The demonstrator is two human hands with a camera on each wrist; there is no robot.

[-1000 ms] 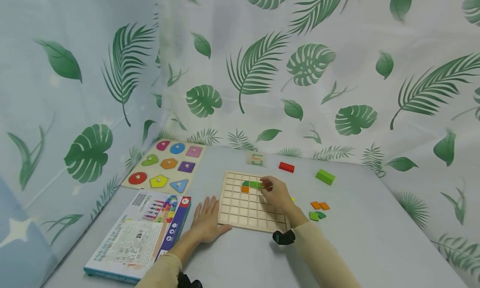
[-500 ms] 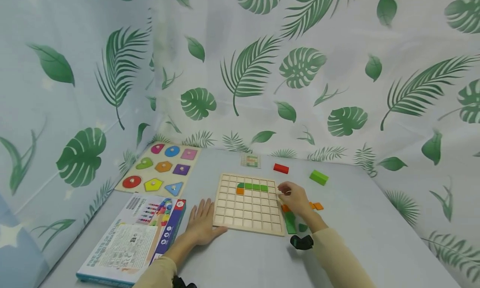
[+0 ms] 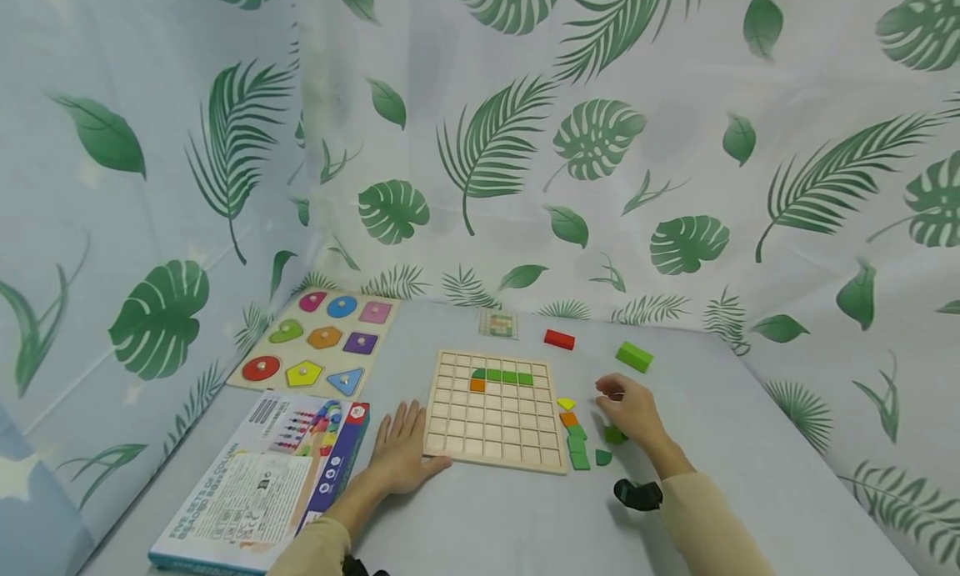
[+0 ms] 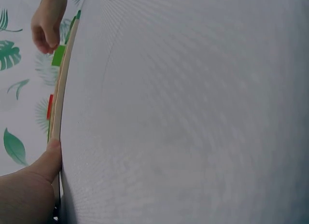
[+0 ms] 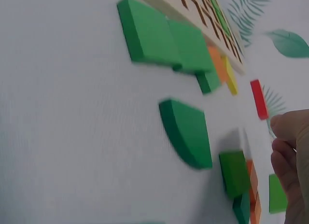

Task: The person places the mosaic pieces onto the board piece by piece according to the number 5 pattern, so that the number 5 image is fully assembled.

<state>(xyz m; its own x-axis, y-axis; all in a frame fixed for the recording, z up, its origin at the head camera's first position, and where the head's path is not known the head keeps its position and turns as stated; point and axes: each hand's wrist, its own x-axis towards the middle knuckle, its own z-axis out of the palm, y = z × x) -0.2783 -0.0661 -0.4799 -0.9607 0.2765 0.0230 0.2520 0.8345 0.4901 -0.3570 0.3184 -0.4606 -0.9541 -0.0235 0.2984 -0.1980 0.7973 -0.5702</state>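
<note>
My left hand (image 3: 401,458) lies on the table with fingers spread, its thumb touching the corner of the gridded wooden board (image 3: 480,430). In the left wrist view that thumb (image 4: 48,161) presses the board's edge. On the grid stand a dark green quarter-round tile (image 3: 478,373), an orange tile (image 3: 477,386) and a row of light green tiles (image 3: 510,377). Right of the board my right hand (image 3: 630,409) hovers over loose tiles, fingers loosely curled, no piece visible in them. Below it are a green square tile (image 5: 234,173) and orange tiles (image 5: 252,183).
More loose tiles (image 3: 576,451) lie along the board's right edge, with a dark green quarter-round (image 5: 188,132) nearby. Behind stand a red block (image 3: 559,339), a green block (image 3: 634,357) and a pattern card (image 3: 498,323). A shape puzzle (image 3: 307,343) and a box (image 3: 255,476) are left.
My right hand has left the light green tile at the end of the row and moved right, off the board, over the loose tiles. My left hand stays beside the board.
</note>
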